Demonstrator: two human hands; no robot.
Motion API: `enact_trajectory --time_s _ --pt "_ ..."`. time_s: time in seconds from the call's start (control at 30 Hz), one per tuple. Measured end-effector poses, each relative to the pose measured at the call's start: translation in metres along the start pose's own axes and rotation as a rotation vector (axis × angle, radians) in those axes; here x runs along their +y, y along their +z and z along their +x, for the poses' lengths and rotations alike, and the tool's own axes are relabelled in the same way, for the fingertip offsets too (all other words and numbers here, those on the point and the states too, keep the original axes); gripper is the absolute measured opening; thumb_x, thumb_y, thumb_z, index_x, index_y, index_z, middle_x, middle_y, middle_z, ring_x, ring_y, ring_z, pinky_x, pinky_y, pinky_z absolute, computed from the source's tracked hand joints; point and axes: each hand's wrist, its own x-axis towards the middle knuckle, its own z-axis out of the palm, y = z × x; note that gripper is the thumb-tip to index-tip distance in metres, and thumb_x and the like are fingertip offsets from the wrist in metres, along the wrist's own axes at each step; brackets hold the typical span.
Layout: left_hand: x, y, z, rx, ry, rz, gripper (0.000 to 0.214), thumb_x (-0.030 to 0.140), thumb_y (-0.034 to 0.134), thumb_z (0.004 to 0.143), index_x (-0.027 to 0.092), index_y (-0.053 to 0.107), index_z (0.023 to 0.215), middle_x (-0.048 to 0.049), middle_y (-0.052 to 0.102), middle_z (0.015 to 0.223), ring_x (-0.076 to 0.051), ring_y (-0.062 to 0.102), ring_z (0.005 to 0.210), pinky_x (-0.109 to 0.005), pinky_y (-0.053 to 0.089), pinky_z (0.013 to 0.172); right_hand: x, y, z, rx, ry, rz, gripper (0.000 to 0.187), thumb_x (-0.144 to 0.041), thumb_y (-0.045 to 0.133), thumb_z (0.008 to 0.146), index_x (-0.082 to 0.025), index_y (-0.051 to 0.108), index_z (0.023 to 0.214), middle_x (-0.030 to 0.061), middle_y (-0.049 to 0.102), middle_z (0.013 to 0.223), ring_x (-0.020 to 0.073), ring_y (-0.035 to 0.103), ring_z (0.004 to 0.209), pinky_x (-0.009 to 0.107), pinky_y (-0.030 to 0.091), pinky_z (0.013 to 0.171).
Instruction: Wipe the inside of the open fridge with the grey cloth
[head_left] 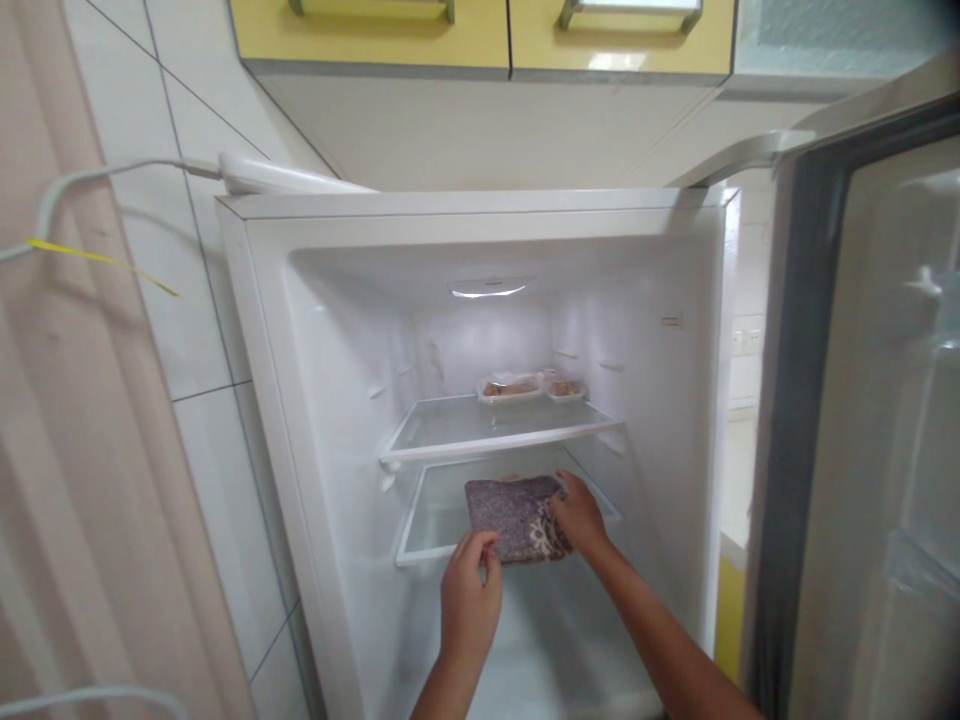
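Observation:
A grey folded cloth (511,515) with a patterned corner lies on the lower glass shelf (431,520) of an open white fridge (300,330). My left hand (469,595) pinches the cloth's near edge at the shelf front. My right hand (576,515) is closed on the cloth's right side, a little further in. Both forearms reach up from below the shelf.
The upper glass shelf (487,425) carries two wrapped food trays (511,387) at the back. The fridge door (862,420) stands open on the right. Yellow cabinets (480,35) hang overhead. A white cable (97,180) runs along the tiled wall, with a curtain at left.

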Motion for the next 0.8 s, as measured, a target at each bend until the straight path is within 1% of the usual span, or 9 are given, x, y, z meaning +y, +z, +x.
enact_trajectory --time_s 0.1,0.23,0.3,0.37,0.47,0.57,0.63,0.7,0.8 --pt "0.009 0.017 0.005 -0.139 0.166 0.208 0.031 0.013 0.056 0.078 0.026 0.074 0.099 -0.0082 0.073 0.108 -0.027 0.064 0.107 -0.041 0.047 0.101 0.015 -0.018 -0.009 0.058 0.074 0.028 0.045 -0.025 0.056 0.072 -0.019 0.069 0.115 0.0148 0.069 0.128 0.0293 0.059 0.127 0.041 0.038 0.115" --pt "0.013 0.041 0.011 -0.346 0.263 0.514 0.044 0.017 0.055 0.081 0.023 0.067 0.124 -0.0117 0.064 0.135 -0.031 0.054 0.129 -0.049 0.039 0.112 0.032 -0.037 -0.029 0.093 0.229 0.072 0.032 -0.037 0.062 0.071 -0.019 0.068 0.097 0.0195 0.072 0.11 0.034 0.067 0.111 0.048 0.048 0.101" --pt "0.014 0.048 0.012 -0.407 0.268 0.598 0.047 0.02 0.056 0.083 0.022 0.063 0.129 -0.0126 0.06 0.142 -0.033 0.049 0.135 -0.051 0.035 0.115 0.036 -0.041 -0.038 0.07 0.307 0.135 0.03 -0.045 0.065 0.07 -0.021 0.065 0.087 0.0159 0.074 0.092 0.0317 0.071 0.091 0.046 0.054 0.084" --pt "0.015 0.055 0.013 -0.447 0.269 0.64 0.05 0.021 0.056 0.082 0.021 0.061 0.132 -0.0136 0.057 0.146 -0.033 0.046 0.139 -0.053 0.031 0.117 0.034 -0.04 -0.042 0.026 0.364 0.239 0.03 -0.051 0.066 0.068 -0.023 0.062 0.08 0.0087 0.073 0.073 0.0263 0.07 0.068 0.04 0.054 0.066" --pt "0.016 0.064 0.012 -0.464 0.281 0.654 0.052 0.022 0.057 0.082 0.021 0.06 0.134 -0.0147 0.056 0.148 -0.034 0.044 0.141 -0.055 0.026 0.119 0.019 -0.038 -0.037 -0.014 0.371 0.444 0.029 -0.048 0.07 0.063 -0.023 0.062 0.075 0.002 0.068 0.061 0.0211 0.065 0.057 0.032 0.05 0.056" --pt "0.018 0.074 0.018 -0.425 0.274 0.572 0.057 0.019 0.059 0.079 0.022 0.058 0.136 -0.0152 0.058 0.145 -0.033 0.048 0.138 -0.051 0.028 0.118 -0.008 -0.036 -0.026 -0.027 0.31 0.66 0.033 -0.044 0.076 0.058 -0.021 0.065 0.08 0.0026 0.071 0.072 0.0206 0.068 0.072 0.029 0.053 0.064" --pt "0.019 0.079 0.029 -0.323 0.181 0.398 0.056 0.014 0.058 0.077 0.021 0.061 0.133 -0.0155 0.066 0.134 -0.031 0.057 0.128 -0.044 0.036 0.112 -0.024 -0.034 -0.022 -0.052 0.283 0.803 0.039 -0.047 0.076 0.061 -0.021 0.066 0.089 0.004 0.074 0.087 0.0204 0.07 0.085 0.03 0.056 0.074" --pt "0.016 0.079 0.045 -0.175 0.046 0.212 0.046 0.011 0.055 0.078 0.021 0.068 0.121 -0.0146 0.074 0.117 -0.029 0.066 0.113 -0.039 0.044 0.103 -0.035 -0.029 -0.022 -0.092 0.349 0.986 0.034 -0.045 0.072 0.067 -0.022 0.064 0.091 0.004 0.074 0.093 0.0188 0.07 0.091 0.031 0.057 0.084" --pt "0.008 0.071 0.068 0.012 -0.089 0.088 0.03 0.014 0.049 0.082 0.019 0.073 0.1 -0.0133 0.077 0.099 -0.027 0.069 0.097 -0.036 0.049 0.091 -0.041 -0.015 -0.026 -0.171 0.526 1.162 0.016 -0.034 0.065 0.072 -0.022 0.059 0.082 0.0042 0.071 0.084 0.0167 0.071 0.085 0.032 0.058 0.086"
